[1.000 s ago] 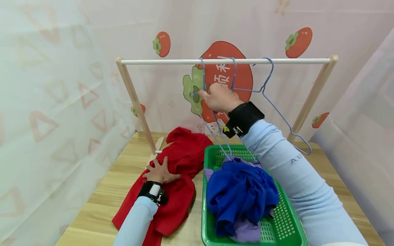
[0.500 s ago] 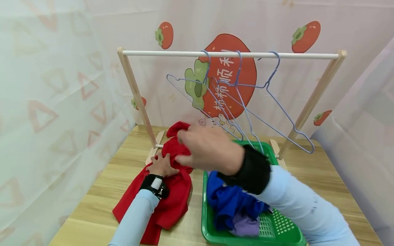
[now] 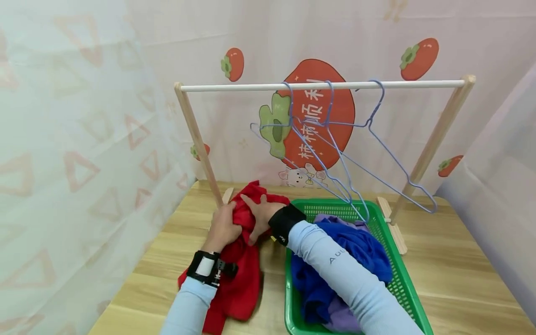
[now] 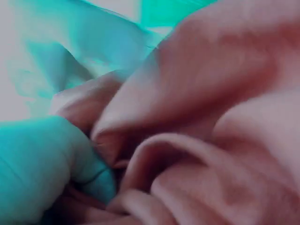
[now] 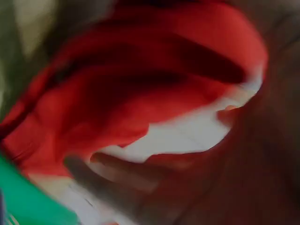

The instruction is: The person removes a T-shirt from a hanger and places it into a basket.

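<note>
On the worktop, left of the basket: red garment (image 3: 238,279), bunched at its far end, its near end trailing toward the near edge
Left hand (image 3: 223,228): fingers curled into the red cloth, gripping it
Right hand (image 3: 260,215): just beside the left, thumb and fingers closed on the same bunched cloth
Green basket (image 3: 404,288): right of the garment, holding blue and purple clothes
Rack (image 3: 326,85): far side, three blue wire hangers (image 3: 335,139) on its rail
</note>
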{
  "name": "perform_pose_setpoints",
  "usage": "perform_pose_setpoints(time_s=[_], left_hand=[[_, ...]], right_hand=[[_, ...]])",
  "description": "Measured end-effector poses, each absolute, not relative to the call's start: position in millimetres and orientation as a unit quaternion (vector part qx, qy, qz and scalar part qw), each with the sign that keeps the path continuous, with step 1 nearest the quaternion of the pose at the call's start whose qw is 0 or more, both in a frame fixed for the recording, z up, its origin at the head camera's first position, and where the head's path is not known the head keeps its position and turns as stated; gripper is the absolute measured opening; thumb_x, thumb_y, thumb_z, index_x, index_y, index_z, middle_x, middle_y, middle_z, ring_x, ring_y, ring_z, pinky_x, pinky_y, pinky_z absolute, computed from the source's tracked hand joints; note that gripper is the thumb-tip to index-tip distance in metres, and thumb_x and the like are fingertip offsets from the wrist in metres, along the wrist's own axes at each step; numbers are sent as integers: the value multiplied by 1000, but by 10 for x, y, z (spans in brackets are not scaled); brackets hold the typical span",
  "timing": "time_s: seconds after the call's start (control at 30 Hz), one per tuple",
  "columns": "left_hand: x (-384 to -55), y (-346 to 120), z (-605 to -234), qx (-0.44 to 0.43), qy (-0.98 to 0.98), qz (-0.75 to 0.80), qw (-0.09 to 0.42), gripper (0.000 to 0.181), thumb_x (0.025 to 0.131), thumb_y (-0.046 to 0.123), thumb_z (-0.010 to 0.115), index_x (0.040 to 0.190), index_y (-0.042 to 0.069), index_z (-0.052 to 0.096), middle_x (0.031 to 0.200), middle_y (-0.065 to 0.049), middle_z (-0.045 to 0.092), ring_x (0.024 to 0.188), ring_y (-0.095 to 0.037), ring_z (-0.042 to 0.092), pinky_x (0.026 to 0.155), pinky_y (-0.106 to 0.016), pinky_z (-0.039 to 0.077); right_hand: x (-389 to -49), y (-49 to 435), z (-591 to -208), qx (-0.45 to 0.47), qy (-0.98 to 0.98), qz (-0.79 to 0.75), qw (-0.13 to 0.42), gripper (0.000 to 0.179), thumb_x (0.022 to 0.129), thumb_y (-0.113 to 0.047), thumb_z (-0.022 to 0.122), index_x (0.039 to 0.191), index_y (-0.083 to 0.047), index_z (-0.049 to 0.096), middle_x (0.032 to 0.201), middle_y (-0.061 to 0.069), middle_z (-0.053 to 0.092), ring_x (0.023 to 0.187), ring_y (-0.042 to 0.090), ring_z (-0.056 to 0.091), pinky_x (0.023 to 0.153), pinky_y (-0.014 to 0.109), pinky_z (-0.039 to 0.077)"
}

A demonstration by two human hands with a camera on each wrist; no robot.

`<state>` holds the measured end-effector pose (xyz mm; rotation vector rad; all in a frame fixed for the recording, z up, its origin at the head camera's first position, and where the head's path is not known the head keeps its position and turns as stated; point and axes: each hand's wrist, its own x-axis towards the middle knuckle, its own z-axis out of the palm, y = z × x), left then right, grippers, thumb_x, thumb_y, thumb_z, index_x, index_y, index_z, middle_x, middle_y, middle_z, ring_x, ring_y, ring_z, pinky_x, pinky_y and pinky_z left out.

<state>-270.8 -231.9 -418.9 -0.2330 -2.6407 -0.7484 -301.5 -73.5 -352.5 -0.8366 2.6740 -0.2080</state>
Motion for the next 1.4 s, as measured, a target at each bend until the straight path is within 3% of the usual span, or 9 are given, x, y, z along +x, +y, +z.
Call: perform_pose_setpoints(time_s=[0.2, 0.37, 0.5, 0.73, 0.9, 1.0, 1.1, 1.2, 1.4], left_hand=[[-2647, -2089, -3484, -154, -884, -289, 334, 32, 58, -2, 58, 87, 9, 53, 83, -6, 52, 78, -26, 48, 72, -39, 36], [-2450, -1776, -3011, -213, -848, -302, 381, 35, 57, -3, 48, 88, 11, 50, 86, 0, 45, 79, -20, 41, 70, -34, 31], [-2170, -1466, -2605, -291, -810, -318, 398, 39, 55, 0, 45, 92, 11, 51, 91, 1, 46, 84, -18, 40, 73, -33, 31], [-1748, -835, -2197, -399, -764, -322, 392, 48, 54, 1, 52, 102, 8, 49, 98, -1, 45, 90, -16, 40, 77, -30, 32], [-1726, -565, -2584, -435, -807, -288, 277, 47, 72, 13, 61, 116, 9, 46, 109, -1, 46, 100, -15, 41, 79, -25, 36], [-1800, -669, -2980, -453, -857, -220, 112, 65, 88, 46, 57, 139, 13, 35, 134, -1, 40, 123, -19, 36, 96, -35, 34], [-1939, -901, -3265, -439, -874, -210, -10, 80, 90, 68, 41, 150, 21, 19, 150, 1, 24, 138, -18, 19, 106, -43, 20], [-2133, -1135, -3378, -399, -878, -262, -23, 74, 94, 64, 38, 150, 19, 22, 151, 1, 25, 138, -16, 20, 107, -37, 19], [-2593, -1598, -3581, -275, -933, -232, -7, 71, 99, 58, 32, 149, 7, 24, 150, -11, 26, 138, -29, 22, 107, -40, 18]], right_hand=[[-3170, -644, -3385, -435, 850, -294, 34, 71, 71, -23, 78, 128, -12, 36, 109, -1, 52, 92, 12, 54, 79, 21, 41], [-2752, -318, -2963, -377, 874, -268, -149, 38, 77, -21, 68, 109, -15, 48, 85, -8, 54, 71, 7, 53, 64, 21, 42], [-2288, 64, -2561, -344, 877, -239, -235, 34, 76, -21, 65, 105, -16, 47, 78, -8, 55, 64, 8, 53, 58, 24, 42], [-1568, 828, -2043, -274, 907, -148, -283, 33, 69, -15, 60, 97, -14, 41, 67, -7, 48, 53, 11, 47, 48, 30, 39], [-1401, 1311, -2304, -262, 937, -85, -216, 45, 73, -22, 67, 110, -11, 45, 63, -9, 44, 49, 7, 42, 44, 27, 36], [-1397, 1577, -2583, -259, 963, -51, -51, 82, 75, -49, 73, 137, -10, 36, 82, -5, 56, 66, 10, 53, 52, 26, 39], [-1426, 1798, -2728, -213, 971, -36, 103, 108, 70, -72, 64, 151, -16, 19, 120, 11, 55, 95, 23, 58, 59, 30, 42], [-1497, 1954, -2763, -174, 973, -53, 144, 103, 75, -78, 52, 152, -19, 19, 140, 20, 38, 114, 37, 50, 69, 39, 46], [-1836, 2180, -2969, -190, 969, -100, 127, 85, 93, -66, 36, 149, -4, 20, 144, 29, 27, 125, 46, 37, 91, 56, 35]])
